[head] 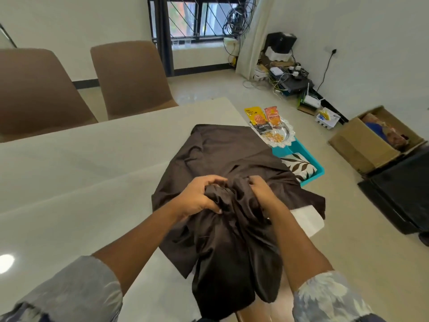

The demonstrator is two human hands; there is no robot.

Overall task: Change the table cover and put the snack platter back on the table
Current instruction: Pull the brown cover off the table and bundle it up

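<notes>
- We see two brown chairs (132, 75) well beyond our left hand (197, 196), off to its left.
- A barred window (202, 17) sits far ahead of both hands, a coil of cables (239, 17) hanging at its right side.
- Far beyond our right hand (262, 194), to its right, routers and wires (292, 77) crowd the floor (232, 89) by the wall (371, 43).
- Well right of that hand lies an open cardboard box (369, 145), a black object (399, 196) just nearer us.

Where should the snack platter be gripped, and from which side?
Grip the snack platter by its scalloped rim on two opposite sides, coming in from beside it rather than above. It is shallow, with packets resting on it and loose snacks inside, so it should stay level.
</notes>
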